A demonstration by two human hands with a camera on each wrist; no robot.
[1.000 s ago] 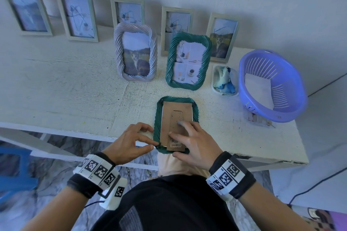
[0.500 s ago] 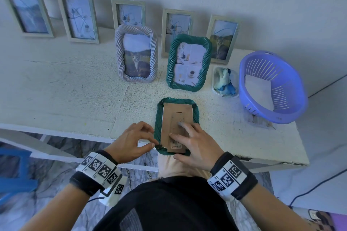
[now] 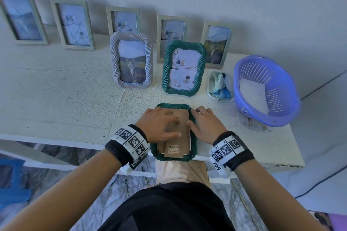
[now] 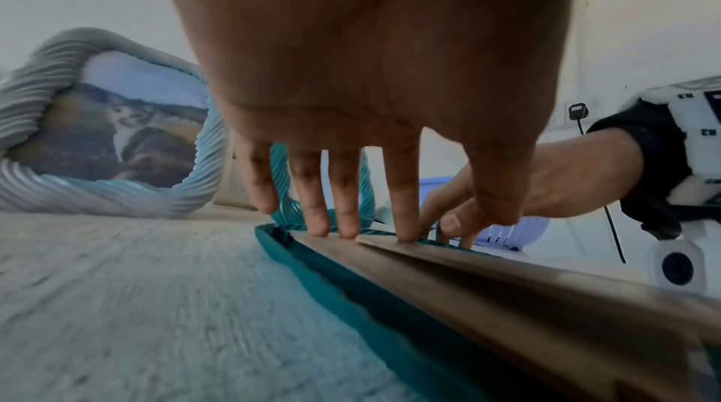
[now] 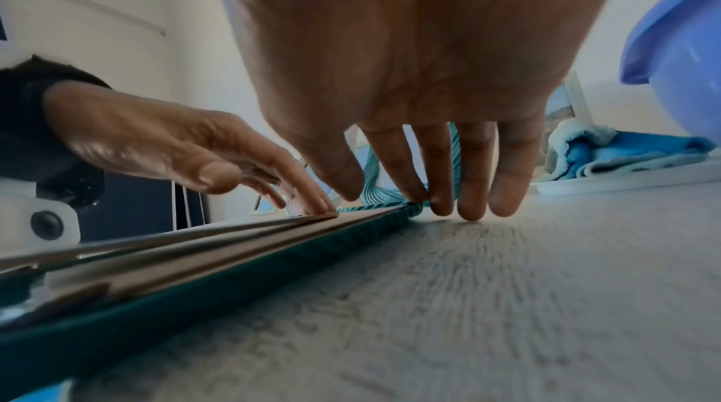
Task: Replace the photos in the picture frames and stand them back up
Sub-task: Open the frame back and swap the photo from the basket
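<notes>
White table (image 3: 56, 99) w/ frames, basket (image 3: 266, 90), tray (image 3: 220, 97)

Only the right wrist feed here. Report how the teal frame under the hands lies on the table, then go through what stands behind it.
Observer: The teal frame lies face down at the near edge of the table. Its brown backing faces up, with the barcode sticker at the end nearest the person.
Operator: Now behind it.
Observer: Two frames stand there side by side, a pale twisted frame with a cat photo and a second teal frame with a collage print.
Operator: Check the basket.
Observer: The blue basket holds a white sheet lying in its bottom.
</notes>
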